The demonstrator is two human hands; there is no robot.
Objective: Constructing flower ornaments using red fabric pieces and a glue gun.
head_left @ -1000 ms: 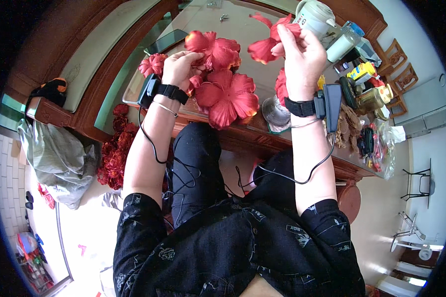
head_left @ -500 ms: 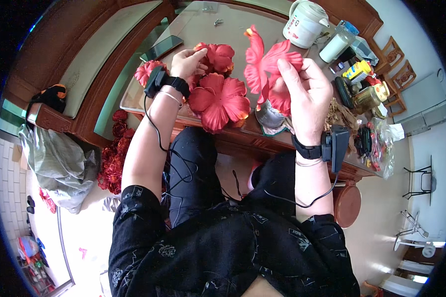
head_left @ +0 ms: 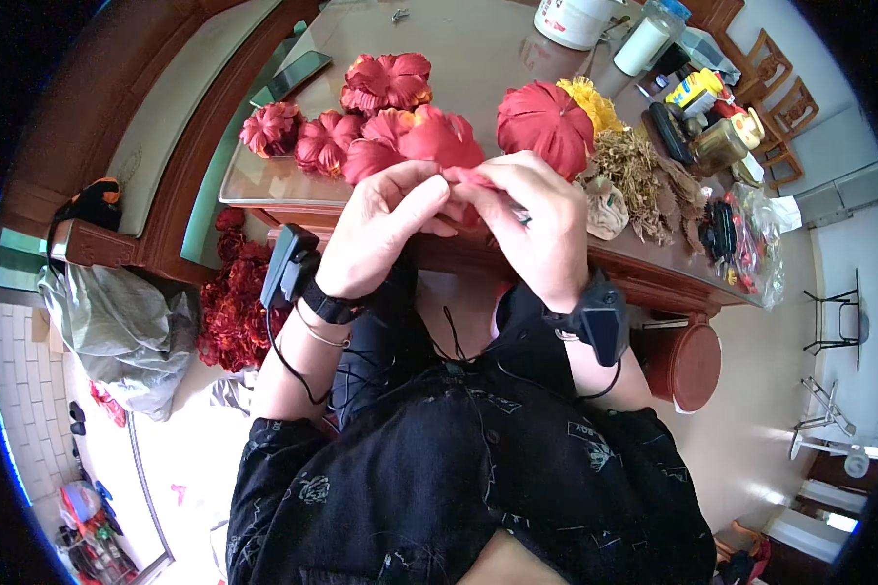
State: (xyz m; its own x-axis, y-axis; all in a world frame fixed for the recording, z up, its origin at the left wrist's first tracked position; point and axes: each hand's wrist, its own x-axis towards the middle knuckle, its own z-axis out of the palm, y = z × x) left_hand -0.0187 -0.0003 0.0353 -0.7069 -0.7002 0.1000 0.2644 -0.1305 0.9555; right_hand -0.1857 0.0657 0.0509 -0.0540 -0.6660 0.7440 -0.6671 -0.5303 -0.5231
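Note:
My left hand (head_left: 385,222) and my right hand (head_left: 537,222) meet just above the table's near edge. Between their pinched fingertips is a red fabric petal piece (head_left: 470,177), bunched where they grip it. Red petals spread just beyond the fingertips, and I cannot tell where the held piece ends and those behind begin. Several red artificial flowers with yellow-orange tints, among them one cluster (head_left: 388,82) farther back, lie on the left of the table. To the right, behind my right hand, sits a round stack of red petals (head_left: 546,127).
Right of the stack are a yellow frilled flower (head_left: 591,102), dried-looking brown foliage (head_left: 634,171) and a jar (head_left: 727,146). A white kettle (head_left: 571,21) and a phone (head_left: 293,78) rest on the table (head_left: 478,49). Cables hang from my wrist devices. A round stool (head_left: 691,369) stands at right.
My left hand has left the flowers on the table and met my right hand, which came lower and left with the red petal piece. The view has shifted, uncovering the stacked petals.

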